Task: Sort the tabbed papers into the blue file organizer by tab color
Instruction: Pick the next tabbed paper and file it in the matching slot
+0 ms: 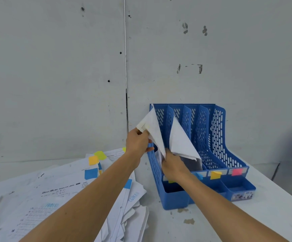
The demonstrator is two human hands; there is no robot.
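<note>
Blue organizer [217, 137] slots bear a yellow label [215, 175] and a pink label [237, 171].

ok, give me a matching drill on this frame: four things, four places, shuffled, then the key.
Things:
1. left hand
2. right hand
3. pink tab label
4. loose paper pile

Places:
a. on the table, left of the blue organizer
b. front of the rightmost slot
c. gripping a sheet by its upper corner
d. at the sheet's lower end, by the left slots

Pairs: 1-c, 2-d, 3-b, 4-a
</note>
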